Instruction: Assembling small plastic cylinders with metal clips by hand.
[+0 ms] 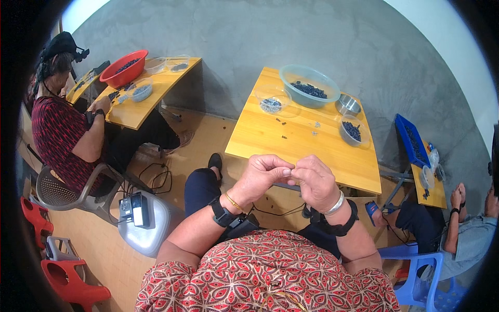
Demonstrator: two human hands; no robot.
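Note:
My left hand [263, 178] and my right hand [315, 183] meet fingertip to fingertip above the near edge of the yellow wooden table [249, 136]. Both are closed in a pinch, and whatever sits between the fingers is too small and hidden to make out. Beyond them on the tabletop lie a few small dark pieces [284, 137] and small silvery pieces [315, 133]. A clear bowl with shiny metal bits [271, 105] stands at the far left of the table. At the right is a clear bowl of small black parts [352, 131].
A large pale-green basin [291, 89] of black parts and a steel bowl [347, 105] stand at the table's back. On the left, a person [70, 125] works at another table with a red basin [123, 73]. Another person [468, 223] sits at right near a blue tray [410, 139]. A grey stool [156, 234] holds a device.

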